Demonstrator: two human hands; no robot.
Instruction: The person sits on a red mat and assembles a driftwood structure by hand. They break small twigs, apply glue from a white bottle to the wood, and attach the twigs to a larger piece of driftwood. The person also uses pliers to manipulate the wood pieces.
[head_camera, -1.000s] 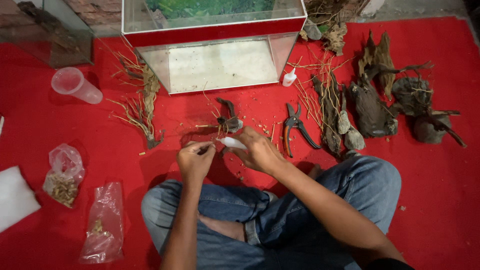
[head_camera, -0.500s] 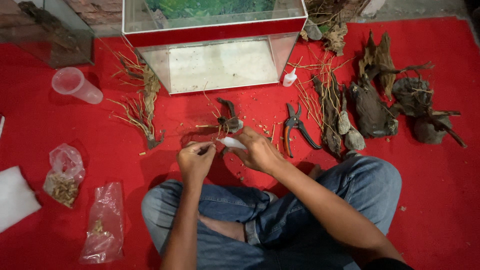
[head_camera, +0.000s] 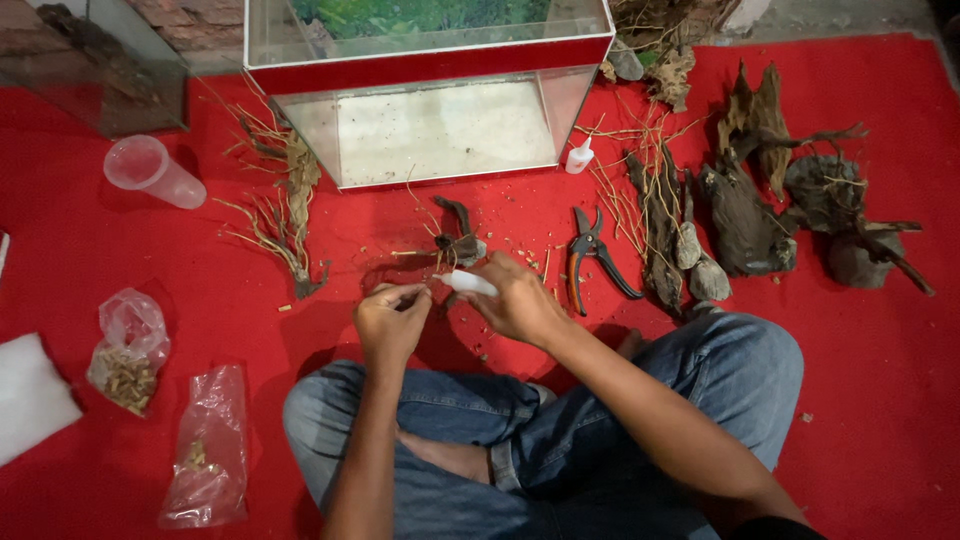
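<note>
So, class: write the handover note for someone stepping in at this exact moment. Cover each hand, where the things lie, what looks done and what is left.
Left hand: fingers pinched on something thin, too small to tell what.
Right hand: gripping a small white bottle, nozzle aimed toward the left fingertips.
Small driftwood piece lies on the red cloth just beyond the hands, wood bits scattered round it.
Pruning shears lie to its right, a second small white bottle by the glass tank.
Done: by the look, some trimming.
Left: larger driftwood and root bundles lie untouched, and the tank holds no wood.
</note>
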